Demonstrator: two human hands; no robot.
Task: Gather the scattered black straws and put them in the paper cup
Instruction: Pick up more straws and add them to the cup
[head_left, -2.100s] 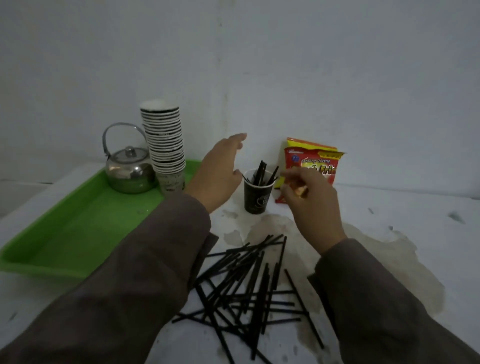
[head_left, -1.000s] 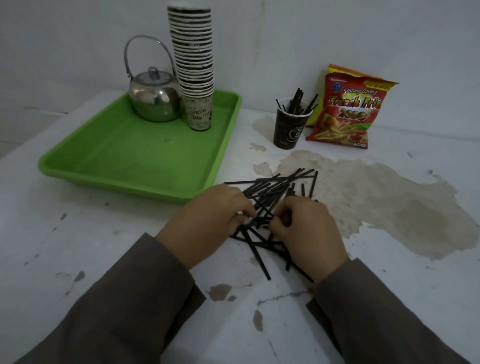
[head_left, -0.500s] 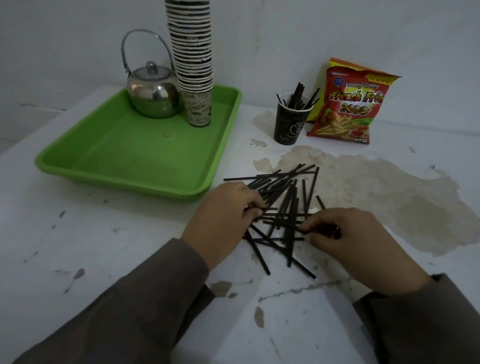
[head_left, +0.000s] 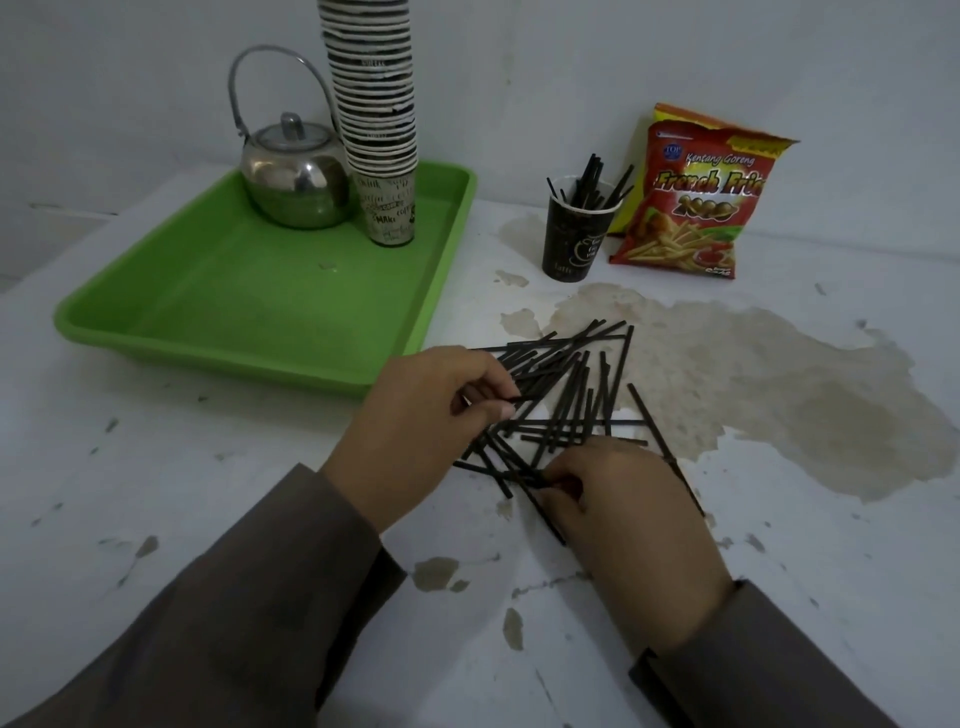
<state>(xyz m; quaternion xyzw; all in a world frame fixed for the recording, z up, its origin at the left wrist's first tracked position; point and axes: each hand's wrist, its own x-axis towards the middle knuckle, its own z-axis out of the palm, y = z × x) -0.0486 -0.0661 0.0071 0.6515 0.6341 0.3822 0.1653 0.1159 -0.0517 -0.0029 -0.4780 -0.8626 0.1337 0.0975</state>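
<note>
A heap of scattered black straws (head_left: 569, 395) lies on the white table in front of me. My left hand (head_left: 415, 431) is at the heap's left side, thumb and fingers pinching a black straw. My right hand (head_left: 618, 514) is at the heap's near edge, its fingertips pinching the end of another straw. Farther back stands the dark paper cup (head_left: 575, 239), upright, with several straws sticking out of it. Both hands are well short of the cup.
A green tray (head_left: 249, 306) at the left holds a steel kettle (head_left: 293, 176) and a tall stack of paper cups (head_left: 376, 119). A red French-fries snack bag (head_left: 696, 197) leans on the wall beside the cup. A brownish stain (head_left: 779, 384) spreads on the table at right.
My hands came down from the cup to the heap. In the last half second my right hand moved left and nearer, onto the heap's near edge; my left hand stays at the left side.
</note>
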